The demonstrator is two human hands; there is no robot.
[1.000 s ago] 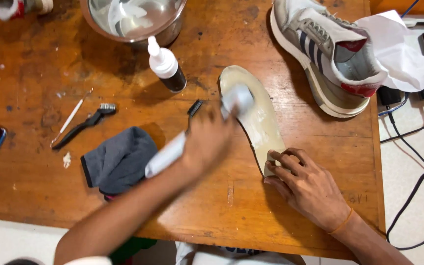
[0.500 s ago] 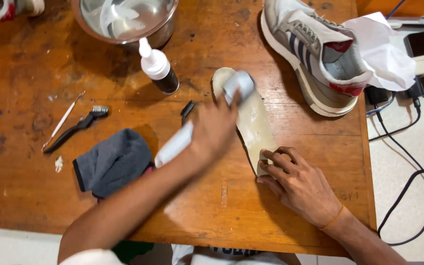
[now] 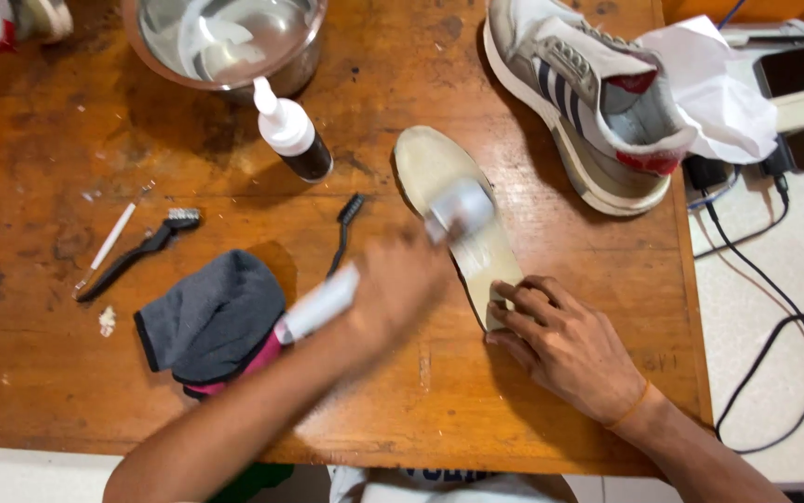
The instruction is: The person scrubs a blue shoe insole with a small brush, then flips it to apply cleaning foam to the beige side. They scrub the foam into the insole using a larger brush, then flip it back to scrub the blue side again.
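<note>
Left hand [image 3: 407,284]: forearm enters from 7 o'clock, runs diagonally toward frame centre. Hand motion-blurred, closed around the white handle of a brush [image 3: 393,256]; handle end projects back toward 8 o'clock, brush head sits on the insole.

Right hand [image 3: 565,340]: forearm enters from 5 o'clock, thin band at the wrist. Fingers curled, tips pressing down on the near end of the insole, pinning it to the table. Grips nothing.

Insole [image 3: 453,214]: pale, lies flat on the wooden table [image 3: 67,373], just right of centre, long axis running 11 to 5 o'clock. Brush head covers its middle; right fingertips touch its 5 o'clock end; left hand is at its 8 o'clock side.

Surroundings: small dark bottle [image 3: 292,135] with white nozzle cap, tilted, at 10 o'clock of the insole; label not legible. Metal bowl [image 3: 225,42] at 11 o'clock, at frame top. Grey-and-white sneaker [image 3: 588,102] with red lining at 1 o'clock, white paper [image 3: 714,93] touching its heel. Grey cloth [image 3: 211,321] at 9 o'clock of the left hand. Two black small brushes [image 3: 141,251] lie between cloth and bottle.
</note>
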